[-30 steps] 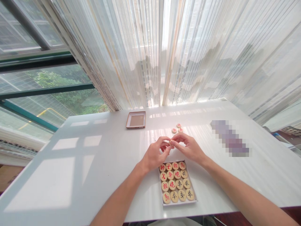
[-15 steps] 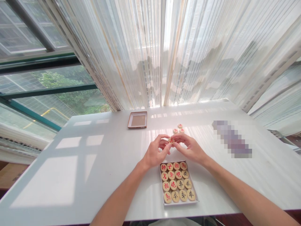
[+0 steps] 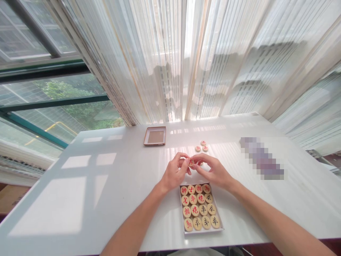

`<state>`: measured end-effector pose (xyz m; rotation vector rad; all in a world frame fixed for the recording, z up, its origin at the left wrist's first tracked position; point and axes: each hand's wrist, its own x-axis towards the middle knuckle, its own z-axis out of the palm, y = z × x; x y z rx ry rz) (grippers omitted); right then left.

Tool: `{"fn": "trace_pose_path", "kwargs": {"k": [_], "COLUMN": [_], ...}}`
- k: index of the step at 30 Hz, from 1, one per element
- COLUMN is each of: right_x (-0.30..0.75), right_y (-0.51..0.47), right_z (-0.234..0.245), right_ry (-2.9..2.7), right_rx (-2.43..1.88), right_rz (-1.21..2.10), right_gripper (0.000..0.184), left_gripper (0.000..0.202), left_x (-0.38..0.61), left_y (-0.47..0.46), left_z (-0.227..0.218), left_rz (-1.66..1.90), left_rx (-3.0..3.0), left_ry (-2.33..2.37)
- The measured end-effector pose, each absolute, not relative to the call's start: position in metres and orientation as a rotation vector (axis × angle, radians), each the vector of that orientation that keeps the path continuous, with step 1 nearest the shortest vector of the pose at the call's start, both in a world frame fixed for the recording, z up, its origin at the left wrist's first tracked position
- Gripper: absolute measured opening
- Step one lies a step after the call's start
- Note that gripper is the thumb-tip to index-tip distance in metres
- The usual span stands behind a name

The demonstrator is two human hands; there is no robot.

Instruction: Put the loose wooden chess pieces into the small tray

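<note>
Between my hands, just beyond the box, is a round wooden Chinese chess piece (image 3: 191, 162) with a red character facing up. My left hand (image 3: 172, 174) pinches it between thumb and fingers. The curled fingers of my right hand (image 3: 215, 171) grip its other side. Part of another pale disc seems to show beneath my right fingers, mostly hidden. Nearer me, a shallow white box (image 3: 223, 228) holds rows of Chinese chess pieces (image 3: 195, 210), some lettered red and some black. Three loose red-lettered pieces (image 3: 198, 148) lie together on the table past my hands.
A shallow brown-rimmed box lid (image 3: 145, 136) lies at the back left of the white table (image 3: 117, 199). At the right is a blurred-out, purplish long object (image 3: 262, 158). Striped curtains (image 3: 170, 64) hang along the far edge, with a window at the left.
Both hands, with the piece between them, have shifted slightly left and down. The piece is now more covered by fingers. The box and loose pieces stay in place.
</note>
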<state>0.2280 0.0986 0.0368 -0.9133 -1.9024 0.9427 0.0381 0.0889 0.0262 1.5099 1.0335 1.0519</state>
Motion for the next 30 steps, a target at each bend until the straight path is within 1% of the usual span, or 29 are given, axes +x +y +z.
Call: {"fn": "trace_pose_path", "kwargs": {"k": [7, 18, 26, 30], "right_x": [0.2293, 0.2313, 0.2319, 0.2331], "right_y": [0.1002, 0.104, 0.1037, 0.1035], "right_z": [0.0363, 0.0329, 0.0341, 0.0318], "right_ry": [-1.819, -1.768, -1.764, -1.767], "right_rx": [-0.943, -0.945, -1.033, -0.997], "right_rz": [0.972, 1.011, 0.95, 0.952], "right_gripper": [0.021, 0.021, 0.023, 0.02], "left_gripper": [0.032, 0.032, 0.028, 0.03], "left_x": [0.037, 0.039, 0.0394, 0.0387], "left_y": [0.0877, 0.0833, 0.0804, 0.0813], "left_z": [0.0279, 0.0315, 0.0318, 0.033], "left_rz": [1.003, 0.947, 0.894, 0.929], "left_rx": [1.536, 1.614, 1.738, 1.69], "left_ry": [0.918, 0.993, 0.999, 1.001]}}
